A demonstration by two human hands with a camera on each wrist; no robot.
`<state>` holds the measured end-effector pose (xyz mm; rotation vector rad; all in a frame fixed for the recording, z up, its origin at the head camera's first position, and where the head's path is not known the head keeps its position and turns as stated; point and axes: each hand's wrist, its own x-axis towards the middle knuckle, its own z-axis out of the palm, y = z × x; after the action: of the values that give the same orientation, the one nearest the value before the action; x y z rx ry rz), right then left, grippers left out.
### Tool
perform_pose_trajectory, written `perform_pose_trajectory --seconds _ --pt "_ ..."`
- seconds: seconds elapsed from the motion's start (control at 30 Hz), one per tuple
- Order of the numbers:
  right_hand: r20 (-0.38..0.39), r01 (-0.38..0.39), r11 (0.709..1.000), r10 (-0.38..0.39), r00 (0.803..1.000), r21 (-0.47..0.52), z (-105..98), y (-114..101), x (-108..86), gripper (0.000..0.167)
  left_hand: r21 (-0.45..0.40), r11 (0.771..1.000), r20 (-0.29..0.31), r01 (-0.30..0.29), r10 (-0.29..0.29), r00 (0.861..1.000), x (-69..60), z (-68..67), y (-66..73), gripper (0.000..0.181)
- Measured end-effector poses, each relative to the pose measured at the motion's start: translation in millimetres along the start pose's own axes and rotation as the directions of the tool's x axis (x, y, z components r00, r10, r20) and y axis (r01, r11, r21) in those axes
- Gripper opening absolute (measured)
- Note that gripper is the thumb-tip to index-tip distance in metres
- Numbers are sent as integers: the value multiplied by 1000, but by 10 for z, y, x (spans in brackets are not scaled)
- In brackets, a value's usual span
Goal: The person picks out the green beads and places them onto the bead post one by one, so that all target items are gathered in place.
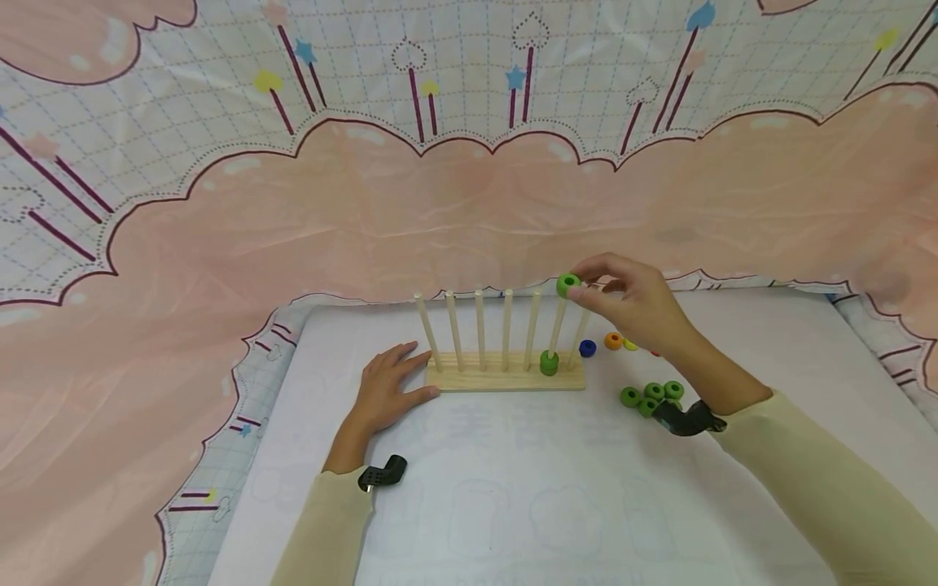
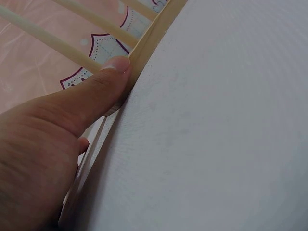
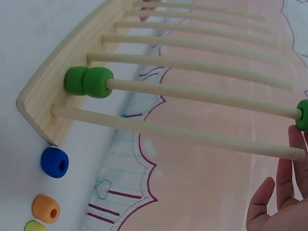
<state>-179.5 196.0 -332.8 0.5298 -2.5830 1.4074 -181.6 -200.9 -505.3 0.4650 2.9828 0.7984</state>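
Note:
A wooden peg rack [image 1: 506,379] with a row of upright pegs stands on the table. My right hand [image 1: 636,301] pinches a green bead [image 1: 567,285] between thumb and fingers, at the top of the second peg from the right. Two green beads [image 3: 89,82] sit stacked at the foot of that same peg. At the rack's left end rests my left hand [image 1: 384,387], fingers extended toward the back corner and thumb against the front edge. In the left wrist view, the thumb [image 2: 103,86] presses on the base's corner; most other fingers are hidden.
Several loose green beads [image 1: 651,397] lie in a cluster near the right wrist. A blue bead [image 1: 588,348], an orange bead [image 1: 614,341] and a yellow bead [image 1: 630,344] lie right of the rack, with a red one partly hidden. A patterned cloth [image 1: 469,212] hangs behind the white table [image 1: 513,505].

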Motion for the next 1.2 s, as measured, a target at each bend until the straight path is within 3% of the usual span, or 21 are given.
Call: perform_pose_trajectory --seconds 0.43,1.2 --pt "58 -24 999 25 998 -23 70 89 1 27 1 1000 -1 2 -2 1000 -2 -4 12 73" --pt "44 -25 1000 25 999 -7 104 122 -9 27 7 999 -34 -33 33 999 -5 -10 26 71"
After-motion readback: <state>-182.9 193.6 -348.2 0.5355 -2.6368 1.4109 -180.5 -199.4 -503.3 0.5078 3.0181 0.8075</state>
